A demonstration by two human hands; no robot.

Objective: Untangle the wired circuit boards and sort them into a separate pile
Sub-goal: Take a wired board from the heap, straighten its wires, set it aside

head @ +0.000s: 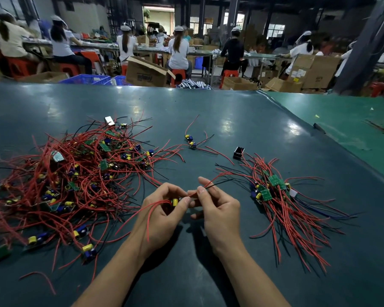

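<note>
**Two hands working one wired board between a tangled heap and a sorted pile**

The left hand (164, 207) curls its fingers round a small circuit board (175, 201), of which a yellow cylindrical part shows between the fingertips. Thin red wires (146, 214) loop from it across the left wrist. The right hand (217, 209) pinches a red and a black lead (217, 181) between thumb and forefinger; both leads run up and to the right, toward the sorted pile. The two hands are held close together above the table (208, 120), whose dark green covering is smooth and glossy with pale glare patches.

To the left lies the tangled heap (75, 180): many green boards with yellow and blue cylindrical parts, knotted in limp red and black wire. To the right lies the sorted pile (275, 196), its boards bunched at the upper end and its wires fanned roughly parallel toward the near right. A pair of loose boards (190, 140) sits beyond the hands, well apart from both. A small black box (238, 153) stands at the sorted pile's far edge. Bare covering lies between heap and pile, and past the loose boards to the table's far edge.
</note>
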